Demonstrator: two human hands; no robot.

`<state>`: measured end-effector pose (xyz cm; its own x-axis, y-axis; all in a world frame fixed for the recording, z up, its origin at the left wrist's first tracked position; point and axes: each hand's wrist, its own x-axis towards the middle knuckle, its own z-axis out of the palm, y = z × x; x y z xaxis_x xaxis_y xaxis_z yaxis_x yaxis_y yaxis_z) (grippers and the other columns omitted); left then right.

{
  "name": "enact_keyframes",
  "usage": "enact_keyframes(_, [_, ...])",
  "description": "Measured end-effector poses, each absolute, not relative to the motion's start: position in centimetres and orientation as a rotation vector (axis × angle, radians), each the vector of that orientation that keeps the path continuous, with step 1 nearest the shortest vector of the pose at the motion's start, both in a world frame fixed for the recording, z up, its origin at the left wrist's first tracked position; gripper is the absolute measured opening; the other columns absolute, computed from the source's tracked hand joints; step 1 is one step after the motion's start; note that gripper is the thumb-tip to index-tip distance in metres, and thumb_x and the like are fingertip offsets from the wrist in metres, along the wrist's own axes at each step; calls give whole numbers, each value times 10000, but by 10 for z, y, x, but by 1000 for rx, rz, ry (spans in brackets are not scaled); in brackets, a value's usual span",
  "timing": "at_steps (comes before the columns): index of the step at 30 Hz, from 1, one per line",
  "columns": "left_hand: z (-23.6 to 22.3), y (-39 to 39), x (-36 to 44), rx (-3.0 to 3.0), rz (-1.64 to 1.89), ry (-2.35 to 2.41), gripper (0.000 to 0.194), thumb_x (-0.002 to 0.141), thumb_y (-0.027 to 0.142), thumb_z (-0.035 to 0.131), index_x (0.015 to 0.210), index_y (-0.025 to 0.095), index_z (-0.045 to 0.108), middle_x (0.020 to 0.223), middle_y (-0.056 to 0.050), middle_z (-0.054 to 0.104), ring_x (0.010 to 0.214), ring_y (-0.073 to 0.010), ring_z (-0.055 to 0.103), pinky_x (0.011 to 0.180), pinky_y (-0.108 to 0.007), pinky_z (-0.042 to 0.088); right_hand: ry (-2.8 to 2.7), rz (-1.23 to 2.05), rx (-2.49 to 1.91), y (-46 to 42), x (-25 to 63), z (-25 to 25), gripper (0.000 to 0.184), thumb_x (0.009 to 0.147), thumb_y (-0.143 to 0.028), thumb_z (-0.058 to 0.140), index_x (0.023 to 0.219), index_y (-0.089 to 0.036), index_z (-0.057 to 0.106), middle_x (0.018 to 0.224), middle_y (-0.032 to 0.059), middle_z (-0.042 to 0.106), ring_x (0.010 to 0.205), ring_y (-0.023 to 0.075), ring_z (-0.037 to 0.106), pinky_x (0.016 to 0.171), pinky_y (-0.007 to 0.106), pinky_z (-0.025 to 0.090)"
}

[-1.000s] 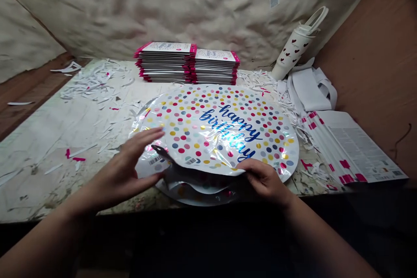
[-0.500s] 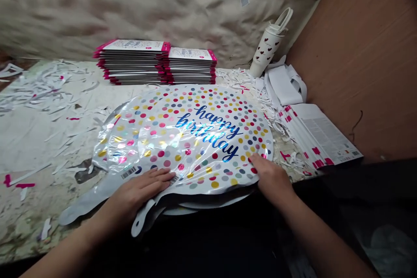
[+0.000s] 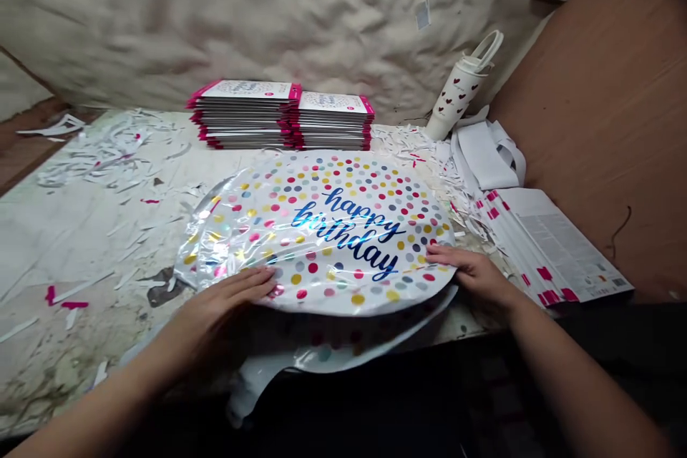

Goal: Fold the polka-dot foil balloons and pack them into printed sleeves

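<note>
A flat white foil balloon (image 3: 322, 265) with colored dots and blue "happy birthday" lettering lies on top of other flat foil balloons (image 3: 343, 351). Its near edge is raised, with shadow under it. My left hand (image 3: 230, 300) grips it near the left end of that edge; the fingers are long on top and the thumb is hidden below. At the right edge, my right hand (image 3: 472, 275) pinches the foil, fingers on top. The lower balloons hang over the table's front edge, one tail showing.
Two stacks of pink-edged printed packets (image 3: 247, 114) stand at the back. A white tumbler with hearts (image 3: 456, 96) leans beside folded white material (image 3: 483, 150). Printed cards (image 3: 569, 250) lie at right. Paper scraps (image 3: 112, 147) litter the table (image 3: 75, 229).
The top balloon's near edge has come up and its tail no longer shows. More of the balloons beneath is exposed. My right hand has changed its hold on the edge; the view has shifted.
</note>
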<state>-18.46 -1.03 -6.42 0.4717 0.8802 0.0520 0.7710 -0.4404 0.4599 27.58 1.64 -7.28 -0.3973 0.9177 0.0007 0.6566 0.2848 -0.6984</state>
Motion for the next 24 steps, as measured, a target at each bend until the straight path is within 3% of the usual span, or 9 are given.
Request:
enact_keyframes(3, [-46, 23, -179, 2054, 321, 1657, 380, 872, 468, 324, 892, 213, 604, 809, -38, 667, 758, -205, 629, 702, -300, 499, -2009, 1064, -1539, 40, 281, -62, 275, 809, -282, 469, 922, -186, 700, 938, 53, 690, 935, 223, 623, 845, 373, 488])
enact_keyframes(5, [-35, 43, -169, 1912, 321, 1872, 392, 880, 490, 294, 893, 206, 565, 721, -24, 629, 667, -199, 608, 623, -304, 491, -2032, 1134, -1587, 55, 279, -54, 248, 787, -340, 515, 820, -173, 695, 821, 37, 675, 798, 205, 622, 715, 312, 498])
enact_keyframes(8, [-26, 47, -144, 2100, 611, 2065, 372, 852, 466, 398, 1079, 188, 493, 988, -91, 615, 922, -266, 590, 782, -397, 472, -2087, 1137, -1637, 73, 273, -46, 254, 759, -392, 557, 666, -168, 630, 655, -6, 595, 628, 143, 552, 567, 240, 435])
enact_keyframes(11, [-30, 17, -114, 2563, 811, 1584, 431, 844, 371, 471, 1231, 189, 417, 1251, -130, 504, 1206, -277, 423, 996, -438, 336, -1962, 1204, -1694, 88, 267, -44, 304, 746, -446, 561, 624, -168, 574, 563, -29, 525, 530, 108, 482, 492, 217, 383])
enact_keyframes(14, [-36, -19, -94, 2681, 233, 844, 592, 810, 430, 517, 1350, 270, 334, 1411, -91, 368, 1291, -308, 319, 1038, -475, 277, -1758, 1353, -1704, 105, 261, -44, 311, 717, -472, 587, 731, -162, 600, 628, -8, 580, 549, 115, 510, 505, 227, 408])
enact_keyframes(16, [-34, -30, -93, 2604, -16, 644, 602, 804, 425, 530, 1359, 326, 319, 1452, -57, 296, 1318, -333, 256, 1043, -536, 232, -1657, 1314, -1741, 120, 257, -46, 336, 708, -485, 589, 781, -157, 596, 627, -2, 583, 525, 107, 499, 488, 224, 400])
enact_keyframes(18, [-27, -30, -100, 2502, -68, 574, 498, 821, 401, 520, 1304, 347, 408, 1434, -29, 337, 1311, -314, 282, 1050, -520, 241, -1625, 1200, -1771, 136, 252, -51, 338, 689, -491, 601, 734, -157, 575, 544, -30, 523, 455, 76, 424, 439, 204, 344])
enact_keyframes(21, [-16, -12, -121, 2302, 177, 823, 277, 848, 390, 487, 1078, 286, 601, 1241, -43, 563, 1157, -240, 503, 970, -371, 404, -1665, 1099, -1756, 155, 245, -60, 345, 650, -492, 631, 615, -165, 529, 456, -72, 402, 413, 47, 306, 404, 189, 254])
enact_keyframes(24, [-13, 19, -147, 1886, 726, 1637, 362, 837, 410, 496, 1132, 200, 511, 1074, -91, 609, 800, -175, 613, 700, -304, 514, -1713, 1057, -1707, 161, 238, -68, 354, 636, -510, 629, 617, -167, 548, 472, -72, 413, 432, 52, 309, 412, 191, 249])
